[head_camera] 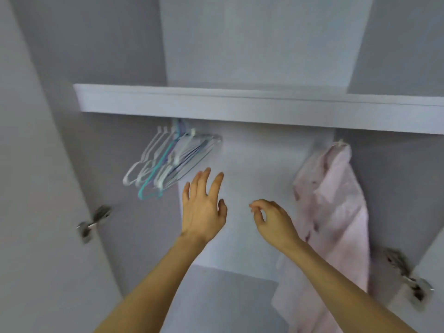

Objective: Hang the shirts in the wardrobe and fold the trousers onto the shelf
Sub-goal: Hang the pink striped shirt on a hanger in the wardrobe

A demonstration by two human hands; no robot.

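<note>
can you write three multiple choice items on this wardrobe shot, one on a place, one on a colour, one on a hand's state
1. Where do the empty hangers hang?
A. left end, under the shelf
B. right end, by the hinge
C. on top of the shelf

2. What colour is the hanging shirt?
A. dark blue
B. pale pink
C. black

3. How is the left hand?
A. gripping a hanger
B. pinching the shirt
C. open, fingers straight, holding nothing

Answers:
1 A, the bunch hangs at the left below the shelf.
2 B, the cloth is pale pink.
3 C, its fingers are spread near the hangers, touching none; the right hand is loosely curled and also holds nothing.
</note>
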